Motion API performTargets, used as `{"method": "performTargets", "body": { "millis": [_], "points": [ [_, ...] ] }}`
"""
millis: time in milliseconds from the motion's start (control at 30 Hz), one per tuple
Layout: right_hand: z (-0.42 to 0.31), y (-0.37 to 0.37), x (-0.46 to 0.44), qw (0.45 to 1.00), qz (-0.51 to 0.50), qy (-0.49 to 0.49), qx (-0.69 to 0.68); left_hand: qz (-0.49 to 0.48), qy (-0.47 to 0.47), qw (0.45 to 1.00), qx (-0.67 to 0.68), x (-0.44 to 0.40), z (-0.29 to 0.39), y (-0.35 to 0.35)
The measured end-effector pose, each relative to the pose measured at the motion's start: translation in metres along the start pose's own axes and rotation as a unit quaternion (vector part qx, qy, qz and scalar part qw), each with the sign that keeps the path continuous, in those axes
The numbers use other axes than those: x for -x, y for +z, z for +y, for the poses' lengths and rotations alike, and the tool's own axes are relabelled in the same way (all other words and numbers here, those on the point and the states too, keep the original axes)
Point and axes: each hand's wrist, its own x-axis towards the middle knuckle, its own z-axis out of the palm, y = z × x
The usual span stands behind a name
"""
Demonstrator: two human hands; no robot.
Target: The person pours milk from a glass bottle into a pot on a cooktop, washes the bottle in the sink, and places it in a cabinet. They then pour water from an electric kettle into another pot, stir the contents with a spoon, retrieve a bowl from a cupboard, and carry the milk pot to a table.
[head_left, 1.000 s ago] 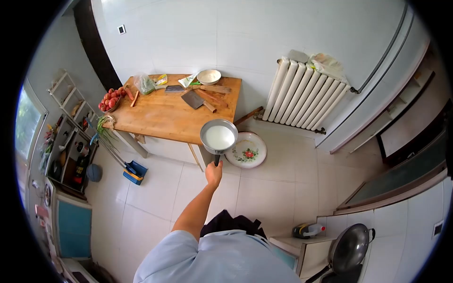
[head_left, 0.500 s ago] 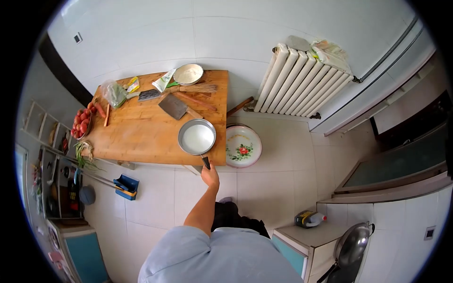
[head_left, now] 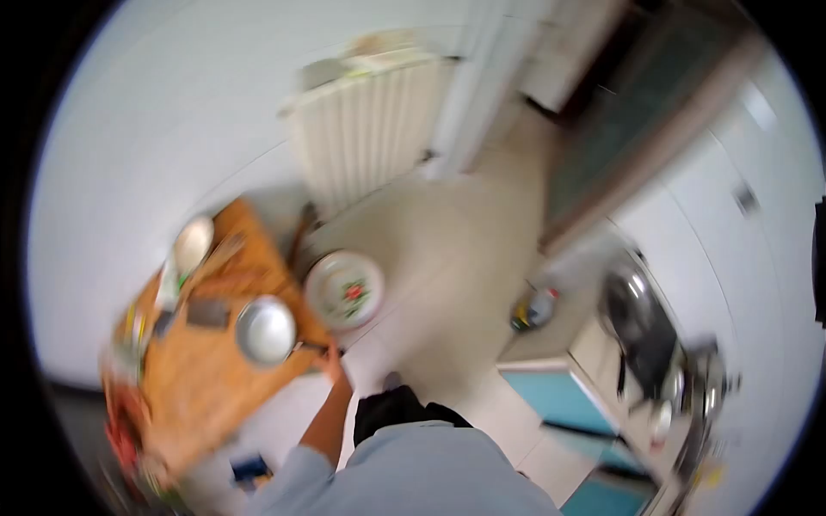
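My left hand [head_left: 329,362] is closed around the dark handle of a small saucepan [head_left: 266,331] with something white in it. The pan is at the right end of the wooden table [head_left: 202,396]; whether it rests on the wood or hangs just above it, I cannot tell. Left of the pan lies a cleaver [head_left: 208,312] with a broad blade. A bowl of white stuff [head_left: 194,244] stands at the table's far corner, close to a straw whisk [head_left: 215,262]. My right hand does not show.
A flowered enamel basin [head_left: 344,290] sits beside the table. Behind it is a white radiator [head_left: 370,129]. On the right, a counter with teal doors [head_left: 551,400] carries a jug [head_left: 534,309] and a wok [head_left: 628,297]. A doorway opens at the upper right.
My view has swung to the right and is blurred, so the table now sits lower left and more of the right-hand counter shows. My left hand still grips the saucepan handle.
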Motion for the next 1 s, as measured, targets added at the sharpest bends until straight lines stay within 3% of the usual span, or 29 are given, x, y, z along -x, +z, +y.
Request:
{"method": "performTargets", "body": {
  "millis": [33,67,100,133,167,200,233,300,333,400,433,533,567,600,700,767,800,833,900,933,1000],
  "points": [
    [-0.045,0.001,0.034,0.997,0.068,-0.012,0.020,-0.110,-0.022,0.986,-0.126,0.009,0.005,-0.018],
    [-0.189,-0.011,0.077,0.981,0.070,0.171,-0.056,-0.109,-0.012,0.959,-0.261,0.018,-0.005,-0.035],
    [-0.190,-0.006,0.092,0.975,0.062,0.205,-0.057,-0.151,0.092,0.897,-0.406,0.050,0.028,-0.034],
    [-0.156,0.013,0.110,0.966,0.093,0.210,-0.118,-0.281,0.179,0.732,-0.594,0.023,-0.014,-0.060],
    [-0.120,0.037,0.121,0.927,0.119,0.243,-0.261,-0.338,-0.003,0.791,-0.510,0.020,-0.023,-0.064],
    [-0.103,0.052,0.140,0.906,0.120,0.282,-0.294,-0.396,-0.079,0.811,-0.424,0.044,-0.008,-0.057],
    [-0.086,0.071,0.161,0.896,0.142,0.277,-0.318,-0.424,-0.073,0.778,-0.458,0.062,-0.003,-0.047],
    [-0.062,0.107,0.204,0.877,0.174,0.315,-0.319,-0.533,-0.076,0.759,-0.366,0.090,-0.013,-0.028],
    [-0.058,0.123,0.231,0.876,0.185,0.332,-0.296,-0.553,-0.067,0.744,-0.369,0.104,-0.018,-0.019],
    [-0.042,0.146,0.271,0.884,0.195,0.347,-0.247,-0.664,0.032,0.644,-0.379,0.140,-0.027,0.009],
    [-0.032,0.153,0.292,0.876,0.181,0.359,-0.267,-0.655,0.090,0.607,-0.441,0.172,-0.025,0.021],
    [-0.015,0.163,0.344,0.831,0.179,0.396,-0.347,-0.683,0.111,0.585,-0.423,0.265,-0.025,0.036],
    [-0.006,0.166,0.357,0.816,0.200,0.411,-0.355,-0.693,0.078,0.561,-0.445,0.291,-0.035,0.037],
    [0.001,0.172,0.370,0.797,0.221,0.427,-0.366,-0.725,0.063,0.503,-0.466,0.313,-0.044,0.037],
    [0.032,0.179,0.399,0.753,0.274,0.459,-0.383,-0.799,0.201,0.413,-0.388,0.385,-0.066,0.014],
    [0.076,0.205,0.399,0.621,0.359,0.440,-0.540,-0.806,0.159,0.410,-0.397,0.434,-0.064,0.010],
    [0.085,0.203,0.399,0.611,0.378,0.441,-0.537,-0.808,0.116,0.411,-0.406,0.459,-0.060,0.014],
    [0.095,0.198,0.399,0.610,0.377,0.441,-0.540,-0.780,0.132,0.430,-0.434,0.484,-0.056,0.027],
    [0.107,0.191,0.397,0.602,0.419,0.419,-0.535,-0.747,0.200,0.540,-0.331,0.497,-0.098,0.083],
    [0.114,0.183,0.397,0.604,0.414,0.413,-0.541,-0.691,0.114,0.632,-0.332,0.521,-0.085,0.112],
    [0.124,0.164,0.399,0.628,0.403,0.409,-0.525,-0.641,-0.037,0.709,-0.293,0.547,-0.066,0.175]
  ]
}}
